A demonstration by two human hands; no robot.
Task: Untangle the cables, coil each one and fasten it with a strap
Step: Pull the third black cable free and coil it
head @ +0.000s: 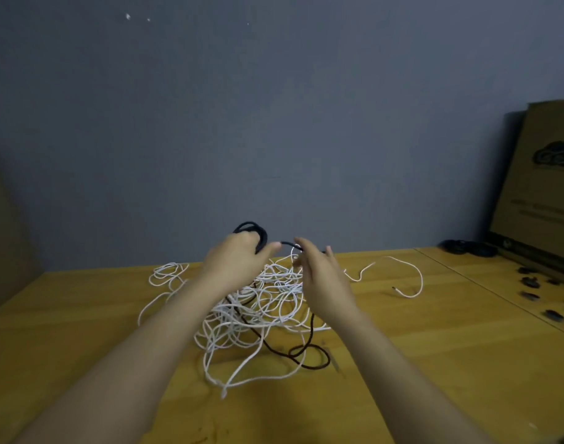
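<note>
A tangle of white cables (258,302) lies in the middle of the wooden table (82,331). A black cable (309,357) runs through the tangle and loops toward the front. My left hand (239,257) is raised above the pile and grips a small coil of that black cable (252,229). A short black stretch runs from the coil to my right hand (319,277), which pinches it between thumb and forefinger; the other fingers are spread. One white cable end (399,290) trails off to the right.
A cardboard box (543,187) leans against the grey wall at the right. Black coiled cables (470,246) lie at its foot. Several small dark straps (530,296) are scattered on the right table section.
</note>
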